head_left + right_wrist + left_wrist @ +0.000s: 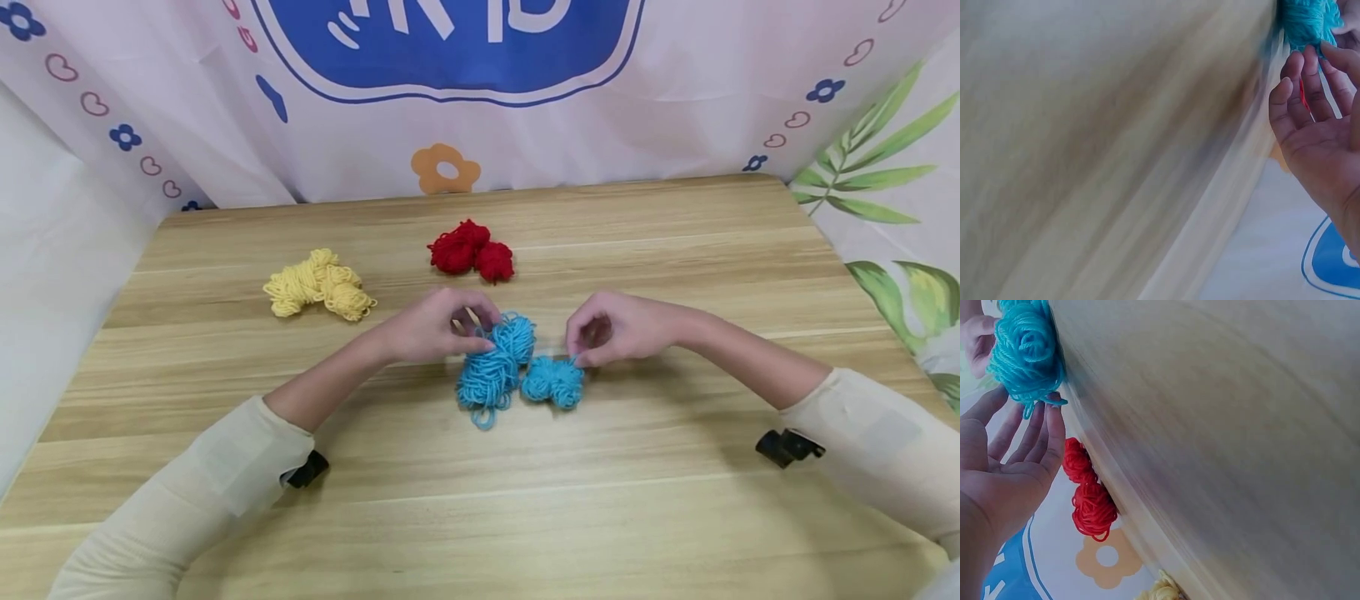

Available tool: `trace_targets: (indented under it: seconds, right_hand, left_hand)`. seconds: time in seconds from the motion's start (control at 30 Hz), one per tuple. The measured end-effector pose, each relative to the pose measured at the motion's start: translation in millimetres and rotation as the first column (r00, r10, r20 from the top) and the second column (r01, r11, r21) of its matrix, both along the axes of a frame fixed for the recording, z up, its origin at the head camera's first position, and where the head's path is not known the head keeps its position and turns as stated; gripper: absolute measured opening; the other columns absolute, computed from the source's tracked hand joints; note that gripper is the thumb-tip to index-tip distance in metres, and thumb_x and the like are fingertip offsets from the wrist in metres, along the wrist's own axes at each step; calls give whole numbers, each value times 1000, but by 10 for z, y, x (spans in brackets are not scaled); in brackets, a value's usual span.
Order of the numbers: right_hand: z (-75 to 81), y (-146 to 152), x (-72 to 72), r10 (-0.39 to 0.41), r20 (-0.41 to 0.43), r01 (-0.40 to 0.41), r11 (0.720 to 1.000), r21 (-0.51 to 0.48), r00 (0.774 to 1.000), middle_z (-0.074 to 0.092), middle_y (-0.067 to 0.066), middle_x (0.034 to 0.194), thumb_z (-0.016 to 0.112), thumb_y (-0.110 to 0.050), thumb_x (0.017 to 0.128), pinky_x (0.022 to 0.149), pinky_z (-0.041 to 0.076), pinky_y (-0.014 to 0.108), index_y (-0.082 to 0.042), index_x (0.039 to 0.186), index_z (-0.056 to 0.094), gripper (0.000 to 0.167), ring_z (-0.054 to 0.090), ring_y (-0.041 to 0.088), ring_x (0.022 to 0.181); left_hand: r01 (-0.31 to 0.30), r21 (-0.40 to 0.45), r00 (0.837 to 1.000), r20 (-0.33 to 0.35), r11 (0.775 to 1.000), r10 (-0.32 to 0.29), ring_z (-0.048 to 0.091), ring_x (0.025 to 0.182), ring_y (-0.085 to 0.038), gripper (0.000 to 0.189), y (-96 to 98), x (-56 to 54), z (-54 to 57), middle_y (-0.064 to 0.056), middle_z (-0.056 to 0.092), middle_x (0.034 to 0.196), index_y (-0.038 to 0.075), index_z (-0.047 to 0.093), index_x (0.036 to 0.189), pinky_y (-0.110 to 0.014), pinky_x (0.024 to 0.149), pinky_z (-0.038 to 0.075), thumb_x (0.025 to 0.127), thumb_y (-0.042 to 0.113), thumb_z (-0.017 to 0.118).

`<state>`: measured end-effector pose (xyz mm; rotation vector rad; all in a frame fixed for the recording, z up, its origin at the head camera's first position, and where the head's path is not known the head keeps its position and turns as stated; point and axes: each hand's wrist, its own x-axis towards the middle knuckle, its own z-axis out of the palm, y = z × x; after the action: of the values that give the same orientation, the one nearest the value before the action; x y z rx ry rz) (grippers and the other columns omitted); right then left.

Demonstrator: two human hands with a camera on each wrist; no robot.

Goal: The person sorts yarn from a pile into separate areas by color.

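In the head view, a larger bundle of blue yarn (491, 367) lies mid-table with a loose loop at its near end. My left hand (442, 325) holds its left side, thumb over the strands and fingers at the far edge. Just right of it is a smaller, bow-shaped bundle of blue yarn (553, 382). My right hand (626, 325) pinches that one at its upper right corner between thumb and index finger. The left wrist view shows the fingertips (1054, 400) of my left hand at the end of the blue yarn (1029, 350).
Behind the blue yarn sits a red yarn bundle (459, 248) with a smaller red piece beside it. A yellow yarn bundle (318, 283) lies to the left. The wooden table (450, 517) ends at a printed curtain (360, 158) at the back.
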<state>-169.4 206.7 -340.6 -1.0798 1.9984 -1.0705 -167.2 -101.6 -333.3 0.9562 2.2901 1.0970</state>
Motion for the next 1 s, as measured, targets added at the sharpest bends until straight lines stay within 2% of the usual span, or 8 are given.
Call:
trace_targets:
  seconds: [0.23,0.43,0.6,0.87,1.0]
  right_hand:
    - [50,116,-74,-49,-27,49,999,-4,998,71,5,88,71,2,92,71,55,28,-4,91,73,7,60,16,78]
    - [96,192,-112,-83,-54,82,996,-27,995,70,11,85,71,2,93,66,53,25,-3,90,73,6,58,14,72]
    - [74,249,-152,-103,-67,99,993,-69,992,69,17,83,70,4,93,62,53,24,-3,90,74,8,59,13,70]
    - [49,325,-200,-147,-71,138,983,-124,987,69,20,84,68,9,92,62,54,25,3,92,72,7,63,21,71]
    - [53,348,-230,-201,-90,188,973,-134,975,71,16,85,68,8,92,65,55,24,5,92,72,5,64,20,74]
  left_hand:
    - [7,-8,1000,-8,1000,-7,71,94,-23,27,13,-4,-23,-14,71,111,-3,70,117,-35,88,61,92,5,78]
    - [14,-31,999,-28,999,-15,70,95,-23,22,21,-7,-19,-12,72,113,-1,72,114,-35,89,60,94,5,76]
    - [24,-33,999,-34,999,-25,70,95,-22,19,30,-10,-11,-11,73,113,0,74,112,-36,90,60,94,5,76]
    - [38,-34,999,-35,999,-39,70,93,-21,13,47,-10,-8,-10,74,110,1,75,107,-35,90,59,94,5,75]
    - [33,-32,999,-34,999,-35,70,91,-20,11,50,-11,-17,-9,74,108,2,75,104,-34,89,60,94,5,76]
